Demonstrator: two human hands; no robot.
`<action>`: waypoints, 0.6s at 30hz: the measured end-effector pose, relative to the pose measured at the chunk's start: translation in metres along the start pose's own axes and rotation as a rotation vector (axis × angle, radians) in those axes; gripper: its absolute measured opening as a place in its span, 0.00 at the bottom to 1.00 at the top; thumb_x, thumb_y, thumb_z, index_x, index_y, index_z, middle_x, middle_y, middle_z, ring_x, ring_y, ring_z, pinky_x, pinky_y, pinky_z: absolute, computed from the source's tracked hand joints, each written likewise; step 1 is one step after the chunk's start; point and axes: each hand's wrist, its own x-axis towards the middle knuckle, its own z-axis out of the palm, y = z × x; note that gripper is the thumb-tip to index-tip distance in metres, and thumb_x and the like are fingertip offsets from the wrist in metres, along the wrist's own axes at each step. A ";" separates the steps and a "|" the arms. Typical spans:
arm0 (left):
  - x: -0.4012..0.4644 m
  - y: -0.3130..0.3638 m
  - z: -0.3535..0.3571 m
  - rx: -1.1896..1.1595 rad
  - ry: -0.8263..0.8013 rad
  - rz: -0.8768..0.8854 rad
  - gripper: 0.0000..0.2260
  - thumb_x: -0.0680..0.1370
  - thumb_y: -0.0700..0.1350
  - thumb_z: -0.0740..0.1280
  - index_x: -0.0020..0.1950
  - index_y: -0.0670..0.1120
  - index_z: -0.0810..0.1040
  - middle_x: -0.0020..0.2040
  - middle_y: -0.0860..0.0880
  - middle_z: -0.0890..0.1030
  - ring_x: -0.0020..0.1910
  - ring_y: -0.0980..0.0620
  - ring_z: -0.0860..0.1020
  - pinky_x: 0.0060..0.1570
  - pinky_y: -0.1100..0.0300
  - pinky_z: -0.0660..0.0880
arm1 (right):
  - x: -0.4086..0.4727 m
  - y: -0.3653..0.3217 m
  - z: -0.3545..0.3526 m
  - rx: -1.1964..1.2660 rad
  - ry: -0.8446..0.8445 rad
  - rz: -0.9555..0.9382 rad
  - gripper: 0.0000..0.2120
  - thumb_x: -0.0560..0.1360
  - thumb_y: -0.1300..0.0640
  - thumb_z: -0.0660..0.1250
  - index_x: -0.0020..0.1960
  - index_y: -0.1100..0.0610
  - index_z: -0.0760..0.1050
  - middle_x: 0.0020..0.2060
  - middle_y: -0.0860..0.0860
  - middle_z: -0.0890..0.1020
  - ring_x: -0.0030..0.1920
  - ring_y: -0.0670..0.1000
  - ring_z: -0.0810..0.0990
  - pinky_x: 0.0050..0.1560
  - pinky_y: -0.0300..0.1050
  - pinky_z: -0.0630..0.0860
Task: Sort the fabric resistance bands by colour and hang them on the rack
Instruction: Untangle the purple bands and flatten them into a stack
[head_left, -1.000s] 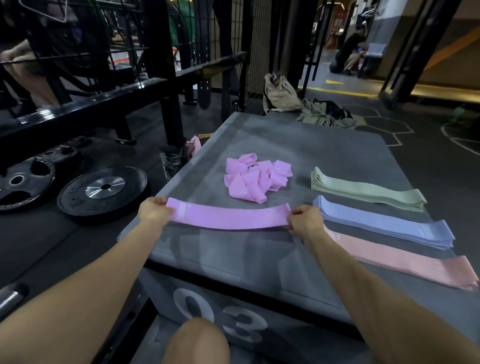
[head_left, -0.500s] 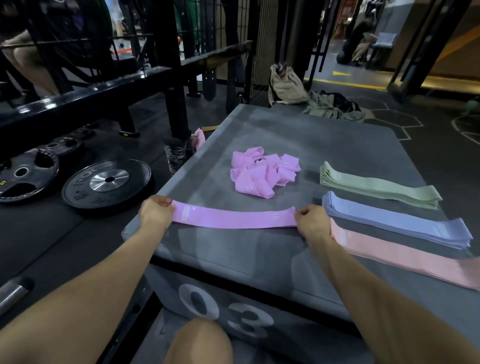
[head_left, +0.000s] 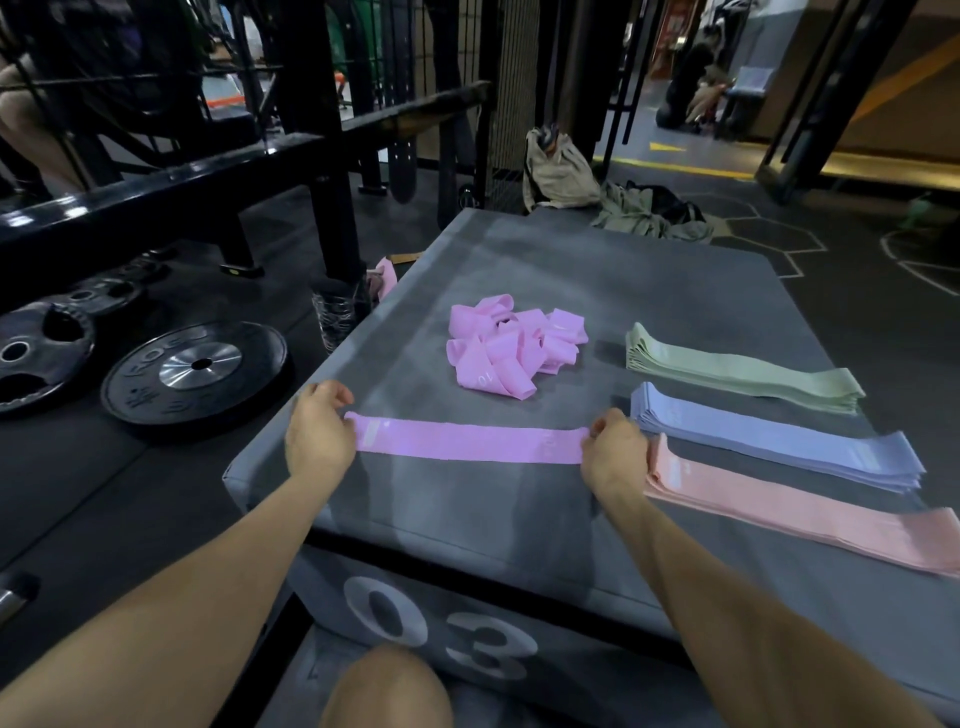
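Two hands flatten one lilac band (head_left: 467, 441) on the grey box (head_left: 519, 270): left hand (head_left: 318, 436) and right hand (head_left: 613, 454) pinch its ends. Sorting step (lilac heap (head_left: 511, 351) waits); next, fetch another.

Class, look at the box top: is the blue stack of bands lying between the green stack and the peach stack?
Yes, the blue stack lies between the green stack beyond it and the peach stack nearer the person.

On the padded box (head_left: 519, 509), one flat band (head_left: 467, 442) lies across the middle of the frame, a hand at each end. A loose heap of bands (head_left: 511, 349) lies above it. Three stacks of bands (head_left: 769, 441) lie at right. Weight plates (head_left: 195, 371) lie on the floor at left.
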 end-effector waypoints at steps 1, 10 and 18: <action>-0.001 0.003 0.000 0.028 -0.022 0.060 0.12 0.71 0.30 0.63 0.49 0.43 0.77 0.52 0.44 0.75 0.49 0.43 0.75 0.49 0.49 0.74 | -0.001 0.000 -0.001 0.028 0.010 -0.029 0.10 0.75 0.66 0.61 0.55 0.65 0.74 0.55 0.62 0.77 0.57 0.61 0.75 0.56 0.48 0.69; 0.001 0.017 0.005 0.135 -0.313 0.054 0.08 0.73 0.36 0.63 0.48 0.45 0.80 0.53 0.44 0.78 0.51 0.44 0.78 0.51 0.54 0.75 | -0.002 -0.004 -0.011 0.090 -0.110 -0.044 0.15 0.75 0.69 0.58 0.59 0.62 0.76 0.56 0.59 0.80 0.58 0.59 0.77 0.57 0.43 0.70; 0.027 0.072 0.033 0.000 -0.320 0.123 0.09 0.74 0.39 0.67 0.54 0.42 0.78 0.55 0.44 0.78 0.52 0.45 0.78 0.54 0.57 0.72 | 0.033 -0.042 -0.007 0.315 -0.157 -0.137 0.13 0.73 0.69 0.63 0.57 0.64 0.76 0.53 0.57 0.81 0.55 0.57 0.79 0.61 0.47 0.73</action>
